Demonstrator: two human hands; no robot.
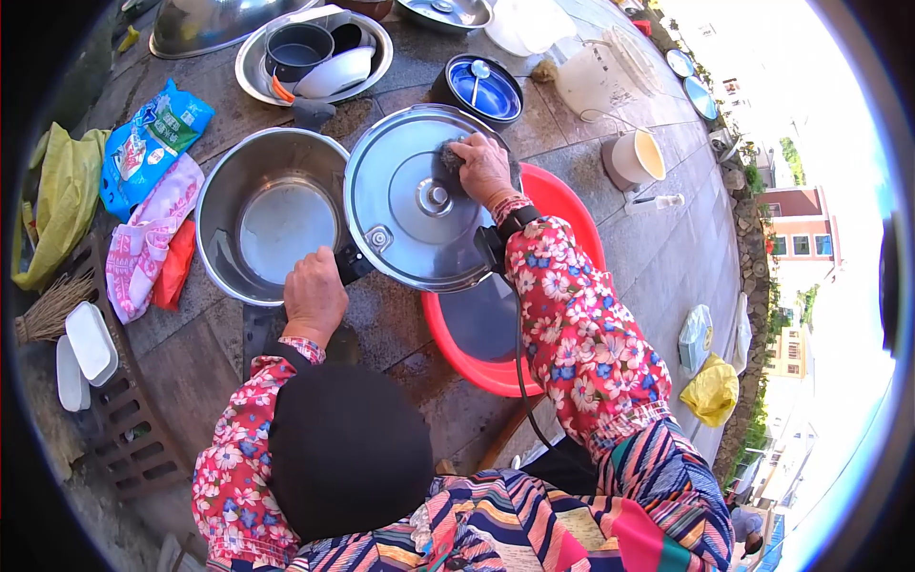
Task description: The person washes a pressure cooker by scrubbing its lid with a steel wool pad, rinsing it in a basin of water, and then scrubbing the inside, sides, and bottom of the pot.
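Note:
A round metal lid [419, 205] is held over the gap between a steel pot and a red basin, its inner side facing up. My left hand [315, 294] is wrapped round the lid's black handle [353, 263]. On the lid's upper right part, my right hand [481, 167] presses a dark grey scouring pad [451, 156]. The open steel pot [272, 214] stands to the left with a little liquid at its bottom. Under the lid's right side, the red basin [562, 200] holds greyish water.
A steel bowl [250, 71] with pans and a blue-lined pot [496, 95] with a spoon stand beyond the lid. Plastic bags [152, 143] lie left, near a floor grate [143, 429]. A beige pot [637, 157] and a yellow bag [711, 391] are right.

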